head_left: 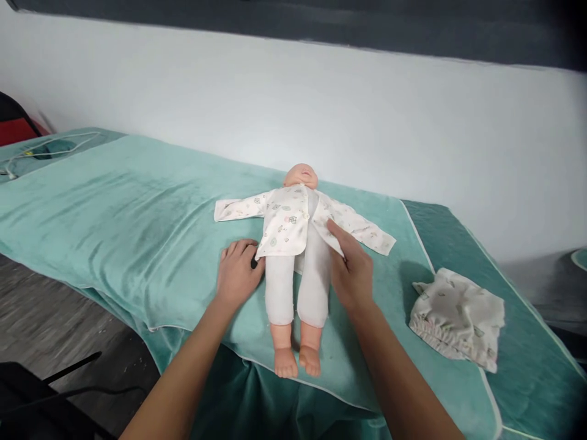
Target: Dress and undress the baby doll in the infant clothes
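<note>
A baby doll point(300, 176) lies on its back with its head toward the wall and its bare feet toward me. It wears a white printed baby shirt point(284, 223), its sleeves spread out to both sides and its front partly open. White cloth covers the doll's legs. My left hand point(238, 272) rests beside the doll's hip, closed at the shirt's lower corner; a dark ring shows on a finger. My right hand point(352, 269) pinches the shirt's other front flap between thumb and fingers, holding it slightly away from the body.
Folded white printed baby pants point(458, 318) with a gathered edge lie to the right. A green cover point(137, 214) with some wrinkles drapes over the bed. A white cable point(50, 146) lies at the far left end. Behind the bed stands a white wall point(220, 91).
</note>
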`<state>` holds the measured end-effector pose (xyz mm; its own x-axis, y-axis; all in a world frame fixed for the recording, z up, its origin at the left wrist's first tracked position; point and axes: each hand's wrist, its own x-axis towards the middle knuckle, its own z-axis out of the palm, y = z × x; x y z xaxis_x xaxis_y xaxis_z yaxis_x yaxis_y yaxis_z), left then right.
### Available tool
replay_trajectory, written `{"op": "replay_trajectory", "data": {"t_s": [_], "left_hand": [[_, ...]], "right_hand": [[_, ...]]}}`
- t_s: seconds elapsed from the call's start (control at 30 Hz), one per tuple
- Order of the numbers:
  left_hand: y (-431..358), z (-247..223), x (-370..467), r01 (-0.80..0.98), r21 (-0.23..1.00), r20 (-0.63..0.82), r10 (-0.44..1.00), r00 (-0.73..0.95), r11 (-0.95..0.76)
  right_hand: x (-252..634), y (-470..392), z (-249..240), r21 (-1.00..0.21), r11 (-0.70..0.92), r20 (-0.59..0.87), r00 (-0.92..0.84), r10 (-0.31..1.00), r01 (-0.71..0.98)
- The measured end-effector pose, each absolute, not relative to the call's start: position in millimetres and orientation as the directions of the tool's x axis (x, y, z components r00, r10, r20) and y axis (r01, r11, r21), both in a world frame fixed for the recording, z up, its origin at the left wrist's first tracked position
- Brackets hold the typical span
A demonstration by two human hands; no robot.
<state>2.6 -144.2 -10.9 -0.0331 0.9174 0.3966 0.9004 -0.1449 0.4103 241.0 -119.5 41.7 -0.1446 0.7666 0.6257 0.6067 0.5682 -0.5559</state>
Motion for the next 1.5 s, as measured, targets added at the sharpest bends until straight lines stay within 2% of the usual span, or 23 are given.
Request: {"op": "replay_trajectory", "data": {"t_s": [0.1,0.2,0.37,0.47,0.53,0.7,0.87,0.93,1.07,1.23,1.33,1.43,1.5], "left_hand": [[-143,-10,4,0.914,0.379,0.395,0.919,-0.015,-0.148],[-143,-10,3,0.911,0.38,0.396,0.918,-0.005,-0.158],[-145,-9,1,0.87,0.449,0.388,0.921,0.017,-0.205],[-147,-8,0,0.855,0.47,0.385,0.923,0.023,-0.217],[-148,-8,0,0.851,0.478,0.385,0.923,0.017,-0.215],[-147,-9,-1,0.845,0.486,0.386,0.922,0.021,-0.223],[-147,-8,-1,0.853,0.473,0.393,0.919,0.021,-0.222],[-148,-8,-1,0.852,0.471,0.4,0.916,0.026,-0.23],[-155,-12,-1,0.837,0.489,0.416,0.909,0.025,-0.246],[-162,-14,-1,0.848,0.481,0.417,0.909,0.001,-0.222],[-161,-13,-1,0.849,0.48,0.409,0.913,0.009,-0.223],[-160,-13,0,0.85,0.478,0.422,0.906,0.0,-0.223],[-159,-14,0,0.853,0.474,0.431,0.902,-0.006,-0.22]], "right_hand": [[225,-113,59,-0.634,0.518,0.606,-0.047,0.794,0.575],[218,-117,59,-0.639,0.516,0.573,-0.094,0.814,0.57],[232,-140,40,-0.469,0.646,0.56,-0.363,0.745,0.602],[244,-155,35,-0.414,0.663,0.546,-0.413,0.73,0.624],[250,-164,31,-0.421,0.612,0.545,-0.353,0.761,0.669],[257,-172,9,-0.573,0.306,0.455,-0.014,0.89,0.76],[259,-154,8,-0.537,0.037,0.247,0.115,0.962,0.843],[263,-148,13,-0.564,-0.009,0.189,0.14,0.972,0.826],[274,-147,16,-0.631,-0.016,0.224,0.203,0.953,0.775],[280,-150,11,-0.606,-0.051,0.217,0.227,0.95,0.794],[281,-153,11,-0.657,0.057,0.248,0.144,0.958,0.751],[282,-156,22,-0.772,0.298,0.336,-0.038,0.941,0.561],[278,-150,37,-0.808,0.388,0.376,-0.118,0.919,0.444]]}}
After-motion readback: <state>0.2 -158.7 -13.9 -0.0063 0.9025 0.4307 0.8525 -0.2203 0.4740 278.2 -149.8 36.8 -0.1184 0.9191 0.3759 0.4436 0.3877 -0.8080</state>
